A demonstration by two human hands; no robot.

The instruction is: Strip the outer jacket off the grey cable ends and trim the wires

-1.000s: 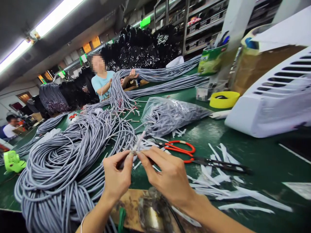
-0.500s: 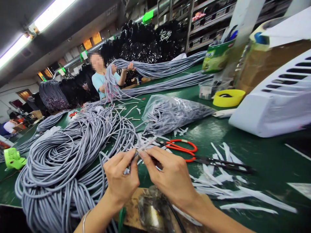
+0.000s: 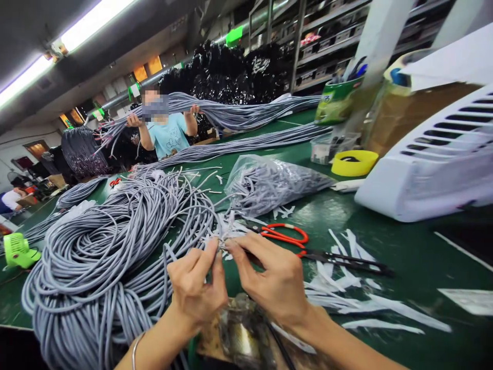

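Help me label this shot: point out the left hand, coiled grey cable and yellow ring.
Left hand point(image 3: 197, 288): head view, its back.
Coiled grey cable point(image 3: 115, 267): head view, strands.
Yellow ring point(image 3: 352, 167): head view, outer side.

2 overexposed tubes point(image 3: 94, 21) glare from a dim ceiling point(image 3: 26, 23) while the green tabletop point(image 3: 319, 213) shows soft sheen.

Cable end point(image 3: 221, 246): mostly concealed by fingertips of left hand point(image 3: 198, 288) and right hand point(image 3: 275, 277); detail not determinable. Red-handled scissors point(image 3: 342, 258): near handle partly hidden behind right hand. White slatted housing point(image 3: 408, 180): cut off at right. Far-left person point(image 3: 12, 199): blurred, activity too small to determine.
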